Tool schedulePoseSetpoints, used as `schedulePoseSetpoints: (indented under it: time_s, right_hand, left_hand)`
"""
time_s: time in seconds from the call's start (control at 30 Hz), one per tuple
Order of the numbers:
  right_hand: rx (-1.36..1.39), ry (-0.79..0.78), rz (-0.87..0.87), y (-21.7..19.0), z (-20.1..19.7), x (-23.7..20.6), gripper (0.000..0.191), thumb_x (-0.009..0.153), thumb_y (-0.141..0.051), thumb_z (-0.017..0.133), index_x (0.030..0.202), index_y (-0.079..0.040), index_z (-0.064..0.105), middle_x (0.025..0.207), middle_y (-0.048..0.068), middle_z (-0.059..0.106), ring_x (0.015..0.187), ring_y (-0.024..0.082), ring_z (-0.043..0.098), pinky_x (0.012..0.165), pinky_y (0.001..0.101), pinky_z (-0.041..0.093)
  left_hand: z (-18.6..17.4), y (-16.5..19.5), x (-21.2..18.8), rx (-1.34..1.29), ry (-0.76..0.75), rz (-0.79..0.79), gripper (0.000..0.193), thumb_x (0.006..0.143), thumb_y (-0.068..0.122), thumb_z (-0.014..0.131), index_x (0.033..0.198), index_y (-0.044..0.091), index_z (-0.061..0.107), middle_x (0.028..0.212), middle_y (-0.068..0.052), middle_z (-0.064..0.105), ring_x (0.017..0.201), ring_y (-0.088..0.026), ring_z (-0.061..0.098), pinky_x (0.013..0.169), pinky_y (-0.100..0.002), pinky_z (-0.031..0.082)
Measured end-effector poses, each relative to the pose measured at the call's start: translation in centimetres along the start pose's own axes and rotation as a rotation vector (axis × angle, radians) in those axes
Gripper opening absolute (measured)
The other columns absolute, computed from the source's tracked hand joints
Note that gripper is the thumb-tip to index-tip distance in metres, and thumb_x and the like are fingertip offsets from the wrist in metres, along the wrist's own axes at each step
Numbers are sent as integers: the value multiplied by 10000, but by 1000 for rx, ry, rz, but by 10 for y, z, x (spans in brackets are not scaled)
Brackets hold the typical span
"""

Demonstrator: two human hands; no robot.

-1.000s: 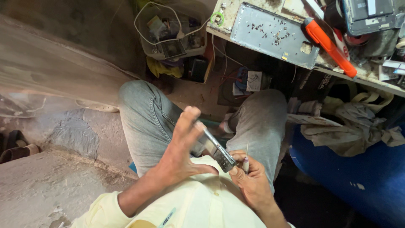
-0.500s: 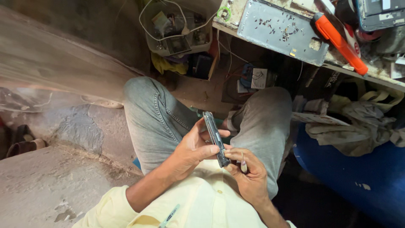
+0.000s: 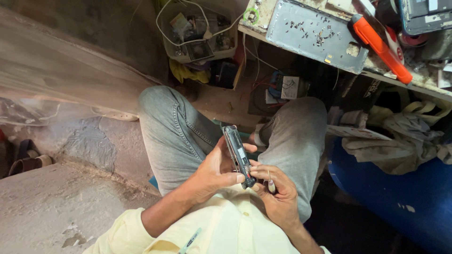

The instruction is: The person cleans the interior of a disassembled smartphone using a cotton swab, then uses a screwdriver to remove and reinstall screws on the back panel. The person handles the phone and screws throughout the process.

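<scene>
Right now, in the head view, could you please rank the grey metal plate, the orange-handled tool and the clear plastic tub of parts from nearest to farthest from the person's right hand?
From the right hand, whose grip is on the opened phone:
1. Grey metal plate, straight ahead on the bench edge.
2. Clear plastic tub of parts, ahead and to the left.
3. Orange-handled tool, ahead to the right; close to the tub's distance, so the last two are nearly tied.

The opened phone (image 3: 238,155) is long, thin and dark, with grey and silver parts showing inside. It stands on its edge, tipped a little, near the middle of the frame above the lap. Fingers hold its lower end.
</scene>
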State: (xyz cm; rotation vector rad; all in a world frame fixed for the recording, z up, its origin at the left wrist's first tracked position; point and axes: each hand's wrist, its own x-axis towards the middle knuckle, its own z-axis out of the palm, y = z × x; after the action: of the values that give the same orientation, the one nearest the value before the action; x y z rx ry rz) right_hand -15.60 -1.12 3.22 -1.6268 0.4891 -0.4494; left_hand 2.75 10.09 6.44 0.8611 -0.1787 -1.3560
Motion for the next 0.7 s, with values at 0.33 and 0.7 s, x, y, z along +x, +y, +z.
schedulePoseSetpoints:
  time_s: [0.33, 0.7]
  right_hand:
    - [-26, 11, 24, 6, 0, -2, 258, 858, -30, 785, 1110, -40, 731, 1164, 96, 746, 1140, 230, 707, 997, 334, 547]
    - [101, 264, 342, -21, -43, 30, 434, 945, -30, 616, 1378, -56, 630, 1042, 28, 651, 777, 63, 525, 643, 185, 426]
  left_hand:
    - [-8, -13, 2, 10, 17, 4, 937, 783, -4, 716, 1563, 26, 198, 1390, -182, 502, 1206, -271, 638, 1042, -429, 552]
    - [-13, 4, 12, 304, 141, 97, 1251, 730, -20, 738, 1638, 276, -69, 1356, -159, 531, 1064, -247, 680, 861, -407, 619]
